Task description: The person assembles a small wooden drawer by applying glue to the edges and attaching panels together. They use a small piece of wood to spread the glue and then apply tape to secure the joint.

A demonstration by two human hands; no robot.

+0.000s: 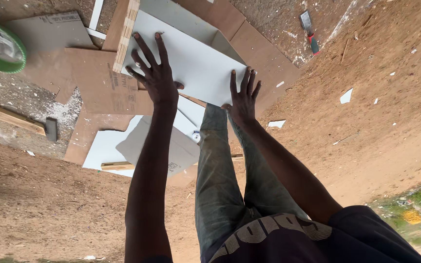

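Hands pressing flat do best with even weight: the left hand [156, 73] and right hand [242, 97], fingers spread wide, hold the white rectangular laminated board [196, 63] steady over brown cardboard sheets [98, 83] on dirt.

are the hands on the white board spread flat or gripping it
Spread flat. The left hand and the right hand both press open palms, fingers splayed, on the face of the white board; no fingers curl round an edge.

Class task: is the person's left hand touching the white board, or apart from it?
Touching. The head view shows the left hand lying flat, fingers spread, on the white board.
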